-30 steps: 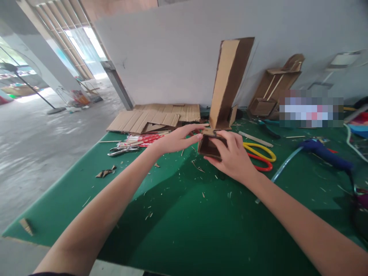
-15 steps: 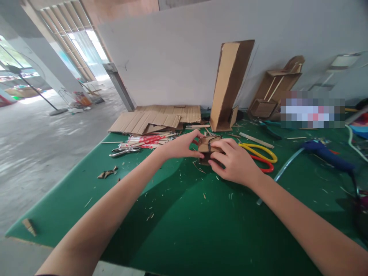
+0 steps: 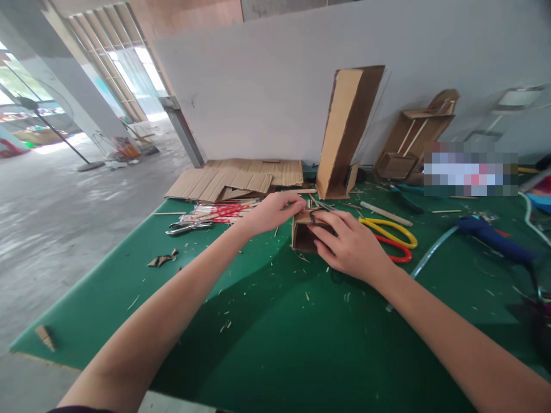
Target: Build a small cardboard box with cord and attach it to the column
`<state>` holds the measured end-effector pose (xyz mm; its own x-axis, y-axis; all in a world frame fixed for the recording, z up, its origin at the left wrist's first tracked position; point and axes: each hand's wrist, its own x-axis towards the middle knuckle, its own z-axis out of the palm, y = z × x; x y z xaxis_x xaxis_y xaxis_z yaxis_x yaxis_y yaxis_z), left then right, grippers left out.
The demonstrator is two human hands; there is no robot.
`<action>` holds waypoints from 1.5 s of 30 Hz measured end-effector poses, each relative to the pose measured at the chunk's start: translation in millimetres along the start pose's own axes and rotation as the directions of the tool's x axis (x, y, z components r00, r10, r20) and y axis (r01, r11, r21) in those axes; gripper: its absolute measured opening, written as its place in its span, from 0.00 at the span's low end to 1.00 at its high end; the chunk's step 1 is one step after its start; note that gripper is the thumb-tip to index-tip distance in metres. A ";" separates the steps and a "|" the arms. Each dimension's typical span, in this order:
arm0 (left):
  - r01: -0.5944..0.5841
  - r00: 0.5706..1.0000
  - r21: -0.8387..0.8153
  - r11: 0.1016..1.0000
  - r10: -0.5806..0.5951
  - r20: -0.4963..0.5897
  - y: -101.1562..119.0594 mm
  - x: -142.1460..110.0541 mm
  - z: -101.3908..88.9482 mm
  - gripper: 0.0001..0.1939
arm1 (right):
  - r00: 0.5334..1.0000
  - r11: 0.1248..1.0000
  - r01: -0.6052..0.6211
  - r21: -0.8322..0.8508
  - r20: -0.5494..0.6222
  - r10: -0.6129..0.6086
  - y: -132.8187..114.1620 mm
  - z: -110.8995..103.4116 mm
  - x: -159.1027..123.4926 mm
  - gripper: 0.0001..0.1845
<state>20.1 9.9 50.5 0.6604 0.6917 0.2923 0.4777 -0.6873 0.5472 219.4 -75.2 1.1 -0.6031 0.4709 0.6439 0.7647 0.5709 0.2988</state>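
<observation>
A small open-fronted cardboard box (image 3: 297, 236) stands on the green table, its dark hollow side facing me. Across its top lies a thin black cord (image 3: 314, 216). My right hand (image 3: 350, 244) grips the box from the right, fingers over its top and front. At the upper left edge of the box is my left hand (image 3: 278, 212), its fingers drawn together; whatever is between the fingertips is hidden. Just right of my right hand lies a pair of scissors with yellow and red handles (image 3: 394, 232).
Flat cardboard sheets (image 3: 241, 175), red-and-white packets of sticks (image 3: 224, 212) and pliers (image 3: 189, 228) lie to the left. A tall cardboard trough (image 3: 344, 132) leans on the wall behind. A blue glue gun (image 3: 491, 232) with a clear glue stick lies right. Scraps litter the green table (image 3: 275, 332).
My left hand has shifted from the box's left side up to its top edge, its spread fingers closing together. More of the box's hollow front shows. My right hand stays on the box.
</observation>
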 end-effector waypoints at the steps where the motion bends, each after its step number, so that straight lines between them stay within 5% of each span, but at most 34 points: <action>1: 0.005 1.000 0.001 1.000 -0.005 -0.017 1.0 0.4 1.1 0.14 | 1.000 1.000 -0.001 0.012 -0.008 0.001 0.0 -0.2 0.6 0.14; 8: 0.105 0.991 0.059 0.993 -0.100 -0.087 9.5 -0.1 0.4 0.19 | 0.999 0.984 -0.021 0.176 -0.036 0.028 0.4 -5.3 5.6 0.15; 15: -0.016 0.971 0.163 0.986 0.054 -0.234 23.9 -6.4 1.0 0.16 | 0.995 0.984 -0.053 0.173 -0.080 0.067 -5.5 -13.2 9.4 0.15; 22: 0.050 0.935 0.348 0.936 0.079 -0.346 40.1 -10.1 -1.2 0.14 | 0.993 0.991 -0.037 0.126 -0.103 0.050 -10.6 -16.6 10.0 0.14; 27: 0.072 0.920 0.524 0.849 0.146 -0.364 58.4 -14.4 1.9 0.14 | 0.997 0.999 0.026 0.022 -0.075 -0.025 -19.5 -19.7 11.1 0.14; 35: 0.162 0.962 0.560 0.813 -0.003 -0.273 57.4 -10.9 3.6 0.12 | 0.999 0.999 0.035 -0.010 -0.021 -0.035 -17.6 -14.8 6.2 0.15; 42: 0.175 0.936 0.375 0.910 -0.036 -0.350 59.1 -9.9 -9.1 0.09 | 0.993 0.995 0.102 -0.025 -0.060 -0.103 -25.4 -13.3 9.5 0.14; 45: 0.054 0.823 0.135 0.989 0.032 -0.568 64.7 -13.5 -22.0 0.11 | 0.984 0.987 0.161 -0.020 -0.069 -0.162 -28.8 -13.7 10.2 0.13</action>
<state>29.4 -39.1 99.2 0.2298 0.6726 0.7034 0.5868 -0.6723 0.4512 194.4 -96.0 8.7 -0.7017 0.3251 0.6339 0.6622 0.6258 0.4122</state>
